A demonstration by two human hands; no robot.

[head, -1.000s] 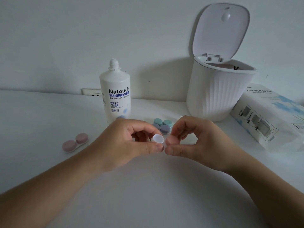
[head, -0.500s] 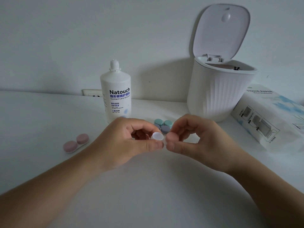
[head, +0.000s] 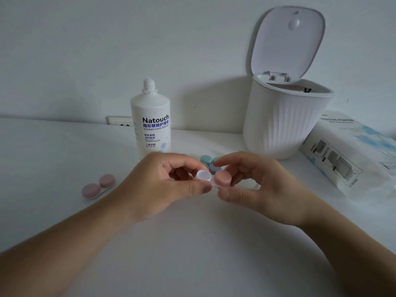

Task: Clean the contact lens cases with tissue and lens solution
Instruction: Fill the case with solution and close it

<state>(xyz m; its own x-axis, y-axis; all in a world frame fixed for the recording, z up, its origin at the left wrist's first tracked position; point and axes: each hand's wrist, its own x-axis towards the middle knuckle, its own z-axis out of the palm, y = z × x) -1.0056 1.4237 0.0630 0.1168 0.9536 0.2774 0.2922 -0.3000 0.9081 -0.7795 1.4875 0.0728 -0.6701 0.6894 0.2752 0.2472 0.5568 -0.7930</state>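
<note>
I hold a lens case just above the white table, in the middle of the view. It has a white cap (head: 203,175) on the left and a pink cap (head: 222,179) on the right. My left hand (head: 158,185) pinches the white-cap end between thumb and fingers. My right hand (head: 263,185) holds the pink-cap end, thumb below and fingers behind, with the index finger lifted above the cap. The lens solution bottle (head: 153,125) stands uncapped behind my left hand. The tissue pack (head: 351,155) lies at the right.
A pink lens case (head: 97,187) lies on the table to the left. Teal and purple lens cases (head: 209,162) sit behind my fingers. A white ribbed bin (head: 285,125) with its lid open stands at the back right. A wall outlet (head: 120,121) is behind the bottle.
My right index finger has lifted off the pink cap, so the cap now shows fully. The case has stayed between both hands.
</note>
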